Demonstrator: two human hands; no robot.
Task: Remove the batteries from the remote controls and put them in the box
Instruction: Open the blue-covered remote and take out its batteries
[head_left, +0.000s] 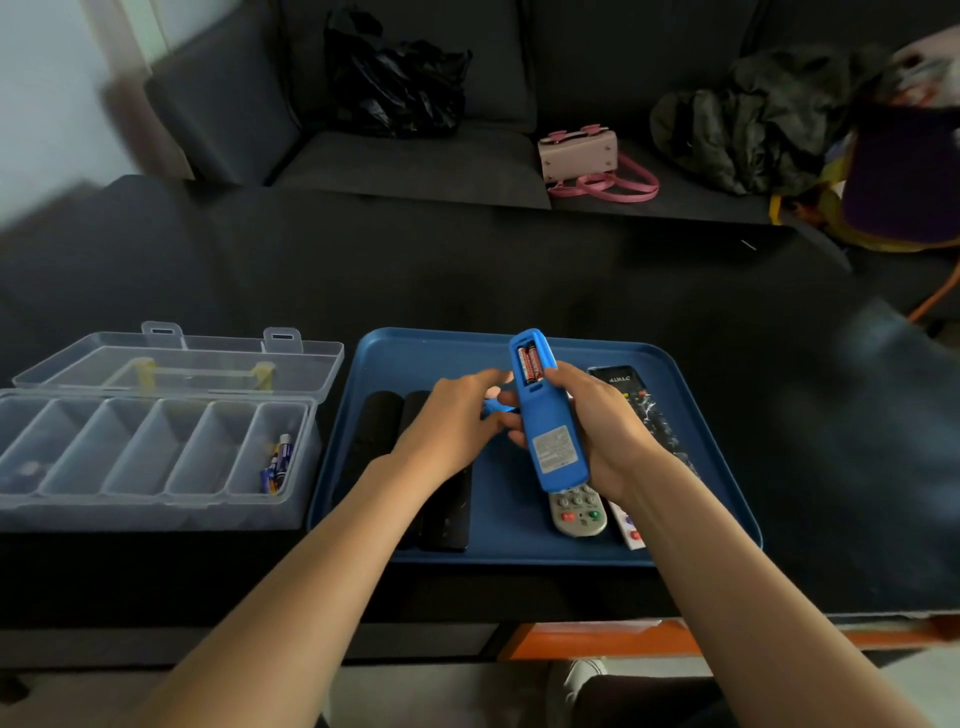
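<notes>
Black remote: white lettering at its top end, too blurred to read. Blue remote: grey label, print illegible.

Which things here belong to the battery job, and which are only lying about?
For the job: blue remote with red batteries, held by right hand; left hand holding its blue cover; other remotes on blue tray; clear box.

Lying about: black bag, pink handbag, dark jacket.
</notes>
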